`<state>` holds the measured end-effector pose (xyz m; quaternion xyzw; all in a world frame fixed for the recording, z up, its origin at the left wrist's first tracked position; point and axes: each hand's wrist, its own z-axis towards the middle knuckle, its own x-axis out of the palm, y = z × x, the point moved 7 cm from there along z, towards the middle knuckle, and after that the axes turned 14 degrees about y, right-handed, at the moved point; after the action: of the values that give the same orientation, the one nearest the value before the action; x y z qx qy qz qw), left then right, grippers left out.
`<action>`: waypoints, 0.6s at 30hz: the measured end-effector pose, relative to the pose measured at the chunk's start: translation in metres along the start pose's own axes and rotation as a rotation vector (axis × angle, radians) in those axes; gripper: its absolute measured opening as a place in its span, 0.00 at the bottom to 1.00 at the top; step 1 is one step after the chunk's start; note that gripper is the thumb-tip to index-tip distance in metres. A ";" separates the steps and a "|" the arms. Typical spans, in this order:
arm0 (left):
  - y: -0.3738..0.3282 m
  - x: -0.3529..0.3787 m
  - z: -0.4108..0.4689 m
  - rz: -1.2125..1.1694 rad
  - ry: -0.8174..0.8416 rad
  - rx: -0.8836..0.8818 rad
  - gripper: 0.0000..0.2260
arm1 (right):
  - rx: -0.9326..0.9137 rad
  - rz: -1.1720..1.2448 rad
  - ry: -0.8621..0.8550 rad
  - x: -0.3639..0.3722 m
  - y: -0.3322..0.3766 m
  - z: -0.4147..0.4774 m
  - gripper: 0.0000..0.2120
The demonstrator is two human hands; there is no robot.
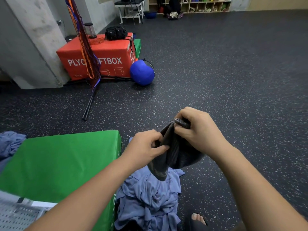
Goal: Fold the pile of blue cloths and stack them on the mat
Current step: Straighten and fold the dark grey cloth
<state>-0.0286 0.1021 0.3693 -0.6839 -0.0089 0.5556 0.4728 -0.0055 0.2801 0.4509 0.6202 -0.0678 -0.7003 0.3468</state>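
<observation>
Two hands meet in the middle of the view, both grasping one dark grey cloth (175,152) that is ribbed and hangs bunched in the air. The left hand (146,144) pinches a fold of it between thumb and curled fingers, and the right hand (198,130), slightly higher and farther out, curls round the cloth's thick top edge. The cloth's lower end dangles just above the pile of blue cloths (150,197), which lies crumpled on the speckled dark floor (233,80), against the right side of the green mat (63,164). The mat's top shows only bare green, with no folded cloth on the part in view. A second heap of blue fabric (10,142) sits at the mat's far left corner, partly cut off by the frame edge. Toes in a dark sandal (197,219) show on the floor just to the right of the pile, and a perforated pale metal surface (16,217) fills the bottom left corner. Well beyond the mat, a red soft box (100,52) printed with white lettering stands by a grey wall, with a black bag (115,32) on top of it and a blue ball (141,72) touching its right side. Black poles (89,105) lean out across the floor in front of the box, and wooden cubby shelves (191,4) line the far wall.
</observation>
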 end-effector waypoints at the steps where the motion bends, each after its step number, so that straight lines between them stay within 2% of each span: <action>1: 0.006 -0.001 0.000 0.023 0.017 -0.026 0.13 | 0.012 -0.008 -0.011 -0.001 -0.004 -0.001 0.06; 6: 0.041 -0.002 -0.004 0.056 0.202 -0.233 0.14 | 0.086 -0.032 -0.050 -0.002 -0.024 -0.003 0.08; 9: 0.060 -0.003 -0.011 0.090 0.297 -0.292 0.15 | 0.168 -0.075 -0.063 -0.002 -0.041 -0.004 0.11; 18: 0.102 -0.030 -0.022 0.120 0.358 -0.422 0.20 | 0.332 -0.123 -0.117 -0.007 -0.077 -0.007 0.07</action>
<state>-0.0754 0.0154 0.3237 -0.8538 -0.0003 0.4387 0.2804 -0.0301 0.3441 0.4142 0.6302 -0.1647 -0.7342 0.1916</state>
